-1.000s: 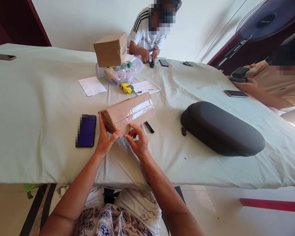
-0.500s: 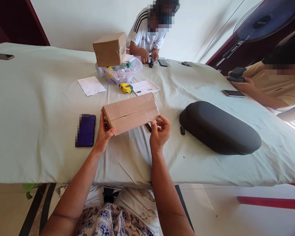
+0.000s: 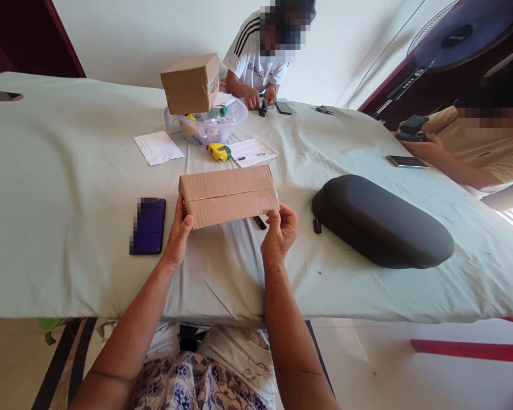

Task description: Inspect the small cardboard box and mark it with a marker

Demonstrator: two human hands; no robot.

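A small brown cardboard box (image 3: 231, 196), shut, with a seam running along its upper face, is held up over the cloth-covered table. My left hand (image 3: 178, 239) grips its left end, thumb at the near corner and fingers around the side. At the near right corner my right hand (image 3: 279, 234) pinches the box with thumb and curled fingers. Partly hidden under the box is a dark pen-like object (image 3: 260, 222). To the left of my left hand lies a dark purple phone (image 3: 149, 226).
A large dark oval case (image 3: 382, 222) lies to the right, beside a small black object (image 3: 317, 226). Beyond the box are a yellow tape measure (image 3: 219, 152), papers (image 3: 159, 148) and a plastic basin (image 3: 207, 132) with another carton (image 3: 190, 85) on it. Two people handle small devices.
The box has turned slightly to lie more level, its near left corner rising a little and its right end dropping. My right thumb has come up against the corner.
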